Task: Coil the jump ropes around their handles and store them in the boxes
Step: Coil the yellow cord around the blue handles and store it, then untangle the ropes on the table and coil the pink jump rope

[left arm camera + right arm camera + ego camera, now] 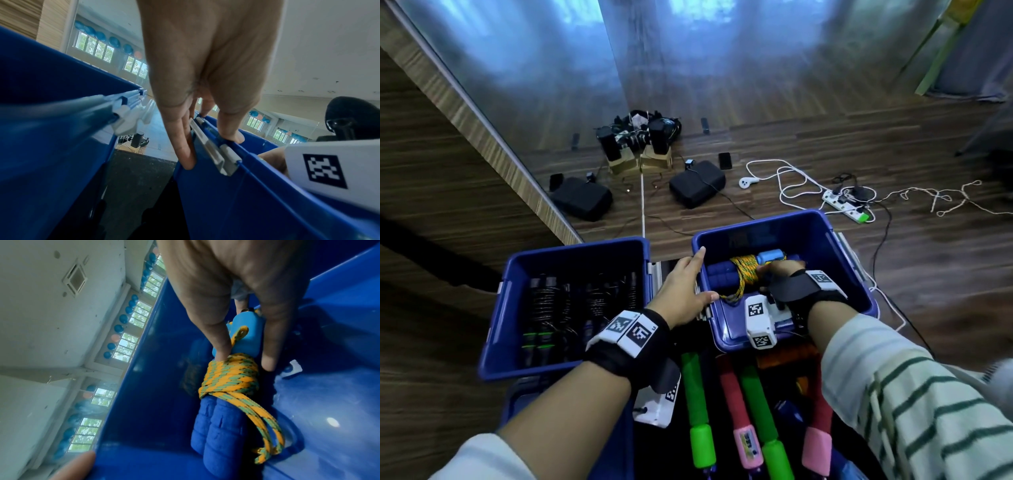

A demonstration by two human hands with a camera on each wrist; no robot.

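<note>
Two blue boxes stand side by side on the floor. The left box (493,325) holds several coiled black jump ropes (551,301). Inside the right box (756,224) lies a jump rope with dark blue foam handles (218,431) and a yellow-green cord (230,379) wound round them. My right hand (244,361) reaches into this box, and its fingers grip the bundle at the light blue handle end (246,331). My left hand (211,146) holds the right box's left rim (209,146), thumb inside and straight fingers down the outer wall.
Green (697,394) and pink (732,394) foam-handled jump ropes lie close to me between the boxes. On the wooden floor beyond are black pouches (697,183), a power strip (846,202) with white cable, and loose twine (945,198). A mirrored wall stands behind.
</note>
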